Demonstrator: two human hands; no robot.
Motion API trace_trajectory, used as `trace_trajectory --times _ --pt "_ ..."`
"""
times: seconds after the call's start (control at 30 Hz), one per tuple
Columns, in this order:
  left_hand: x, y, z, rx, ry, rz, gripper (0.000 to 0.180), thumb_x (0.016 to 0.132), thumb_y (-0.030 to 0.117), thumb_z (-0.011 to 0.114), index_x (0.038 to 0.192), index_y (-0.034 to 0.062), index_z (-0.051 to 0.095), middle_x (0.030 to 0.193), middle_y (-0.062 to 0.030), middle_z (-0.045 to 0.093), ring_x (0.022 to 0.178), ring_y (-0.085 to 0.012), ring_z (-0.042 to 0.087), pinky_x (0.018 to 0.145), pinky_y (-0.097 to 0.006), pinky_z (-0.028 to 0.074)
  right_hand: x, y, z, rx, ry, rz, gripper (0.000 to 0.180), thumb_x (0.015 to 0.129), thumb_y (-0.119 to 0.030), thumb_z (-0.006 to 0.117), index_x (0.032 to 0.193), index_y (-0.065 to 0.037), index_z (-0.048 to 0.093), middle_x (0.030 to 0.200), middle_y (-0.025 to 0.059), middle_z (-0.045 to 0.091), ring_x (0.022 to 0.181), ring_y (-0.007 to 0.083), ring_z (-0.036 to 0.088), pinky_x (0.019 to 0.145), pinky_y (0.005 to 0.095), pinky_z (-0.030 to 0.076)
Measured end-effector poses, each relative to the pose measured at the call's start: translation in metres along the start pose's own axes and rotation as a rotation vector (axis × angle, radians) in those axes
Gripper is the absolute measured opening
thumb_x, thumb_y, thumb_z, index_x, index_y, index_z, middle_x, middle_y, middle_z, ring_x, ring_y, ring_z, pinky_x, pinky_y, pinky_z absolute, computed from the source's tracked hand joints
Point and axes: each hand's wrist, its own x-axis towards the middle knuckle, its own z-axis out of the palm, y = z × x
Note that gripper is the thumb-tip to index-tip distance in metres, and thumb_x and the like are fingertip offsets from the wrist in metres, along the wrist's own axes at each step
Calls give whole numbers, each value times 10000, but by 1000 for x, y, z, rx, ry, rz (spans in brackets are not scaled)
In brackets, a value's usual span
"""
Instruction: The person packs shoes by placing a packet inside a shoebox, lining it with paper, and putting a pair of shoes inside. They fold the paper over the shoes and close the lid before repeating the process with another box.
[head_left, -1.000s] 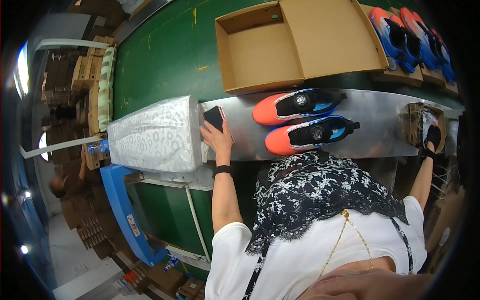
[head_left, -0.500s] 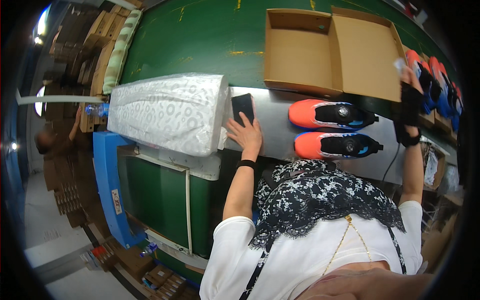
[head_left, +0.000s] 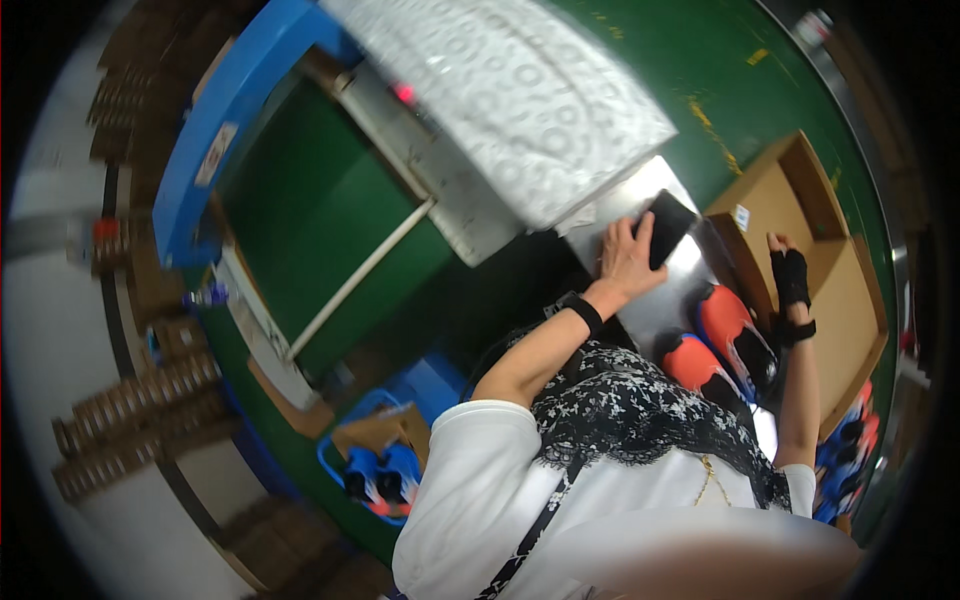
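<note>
On the metal worktop a black smartphone (head_left: 672,222) lies beside my left hand (head_left: 628,262). Its fingers are spread, the index finger and thumb at the phone's edge. My right hand (head_left: 791,276), in a black fingerless glove, is over the open brown shoebox (head_left: 838,270). Its bare fingertips stand a little apart, with nothing visible between them. A white label (head_left: 742,217) is on the end of the box. Between my hands and my body sit two orange, black and blue sneakers (head_left: 728,318), side by side and partly hidden by my apron.
A stack wrapped in patterned white paper and clear plastic (head_left: 540,110) stands left of the phone. Beyond it are a blue machine frame (head_left: 185,190) and a white rail (head_left: 360,280). More sneakers (head_left: 850,450) lie at the right; a blue bin (head_left: 350,425) holds another pair.
My view has turned, so the worktop appears rotated. My right hand has come from beyond the box's right side to over it; the small white thing in its fingers no longer shows there.
</note>
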Motion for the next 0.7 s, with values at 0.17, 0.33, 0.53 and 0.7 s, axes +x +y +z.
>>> trace_trajectory --times 0.17,0.33,0.53,0.7 --pt "-62 -12 -43 -289 212 -184 811 558 247 687 1220 -10 294 1018 -199 360 938 -351 427 802 -389 409 -8 -21 26 86 -180 -118 404 856 -360 427 949 12 553 747 92 581 706 159 518 642 295 410" --pt "-128 -40 -66 -153 522 -455 839 576 255 688 1243 11 242 1036 -194 357 925 -336 440 771 -385 426 13 -18 31 -144 -223 -143 382 873 -335 386 957 2 545 787 189 588 731 311 567 610 352 428" --pt "-108 -24 -36 -73 437 -336 826 572 259 699 1244 25 279 1055 -181 364 953 -323 445 787 -379 426 40 -2 30 579 -355 -58 314 848 -284 439 1031 -59 558 859 22 573 737 117 524 620 267 438" --pt "-42 -4 30 48 119 -128 745 585 283 689 1211 55 355 1023 -171 378 871 -330 487 729 -396 446 57 68 29 145 25 -235 336 778 -114 447 1102 -47 500 1056 174 526 996 247 493 823 309 394"
